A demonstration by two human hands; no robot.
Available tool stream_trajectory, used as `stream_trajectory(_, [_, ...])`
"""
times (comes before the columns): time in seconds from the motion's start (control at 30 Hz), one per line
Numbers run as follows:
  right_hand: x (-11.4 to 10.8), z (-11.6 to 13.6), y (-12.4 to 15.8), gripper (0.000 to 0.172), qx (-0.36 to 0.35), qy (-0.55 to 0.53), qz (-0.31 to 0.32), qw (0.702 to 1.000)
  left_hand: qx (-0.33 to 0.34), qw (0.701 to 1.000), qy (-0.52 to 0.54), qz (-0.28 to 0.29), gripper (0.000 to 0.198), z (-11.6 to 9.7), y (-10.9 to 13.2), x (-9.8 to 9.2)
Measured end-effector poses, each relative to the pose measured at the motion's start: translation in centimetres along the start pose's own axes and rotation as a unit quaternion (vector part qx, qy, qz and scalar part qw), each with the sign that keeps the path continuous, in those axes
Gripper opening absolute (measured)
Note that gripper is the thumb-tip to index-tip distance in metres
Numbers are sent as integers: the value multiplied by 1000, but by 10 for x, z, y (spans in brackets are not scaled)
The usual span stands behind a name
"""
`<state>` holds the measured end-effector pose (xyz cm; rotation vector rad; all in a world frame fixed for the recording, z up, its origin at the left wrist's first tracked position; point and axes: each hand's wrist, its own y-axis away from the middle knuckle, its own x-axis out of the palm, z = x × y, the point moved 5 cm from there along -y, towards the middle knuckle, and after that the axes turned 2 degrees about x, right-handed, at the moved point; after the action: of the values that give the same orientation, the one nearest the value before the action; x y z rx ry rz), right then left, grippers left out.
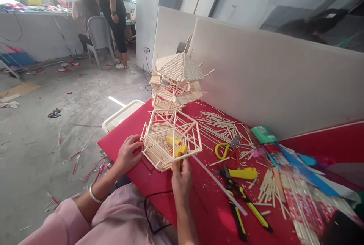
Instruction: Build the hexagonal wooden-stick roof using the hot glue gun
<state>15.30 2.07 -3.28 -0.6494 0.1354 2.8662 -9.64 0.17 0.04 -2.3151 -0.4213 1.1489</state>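
Note:
A many-sided frame of thin wooden sticks (159, 154), with a floor of sticks laid in rings, rests on the red table. At its left edge, my left hand (129, 154) has its fingers closed on the frame. My right hand (182, 176) grips a yellow hot glue gun (179, 149), whose front reaches inside the frame. A long clear glue stick (218, 186) sticks out behind the gun towards the lower right. Just beyond the frame stands a tiered pagoda model (180, 70) with a pointed roof, built from the same sticks.
On the red table (153, 195) lie loose sticks (217, 123), scissors (226, 150), black-and-yellow pliers (234, 195), a yellow-handled cutter (243, 173) and packaged sticks (307, 199). A pale panel (256, 74) stands behind. A black cable (146, 207) hangs near my lap. Two people are farther back.

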Motion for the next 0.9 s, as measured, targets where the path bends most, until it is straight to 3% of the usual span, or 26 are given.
stream_trajectory(0.13, [-4, 4, -1, 70, -35, 56, -3, 998, 18, 999, 31, 16, 15, -7, 3, -3])
stream_trajectory(0.27, [-6, 2, -3, 69, 3, 31, 12, 999, 27, 999, 31, 2, 15, -10, 3, -6])
stream_trajectory(0.47, [-3, 3, -6, 63, -28, 32, -51, 998, 20, 999, 39, 15, 14, -13, 0, -7])
stream_trajectory(0.73, [-9, 13, -10, 56, 33, -41, 91, 994, 18, 999, 31, 19, 14, -12, 2, -5])
stream_trajectory(0.9, [-18, 4, -7, 60, 13, 13, 36, 999, 9, 999, 28, 19, 13, -12, 1, -5])
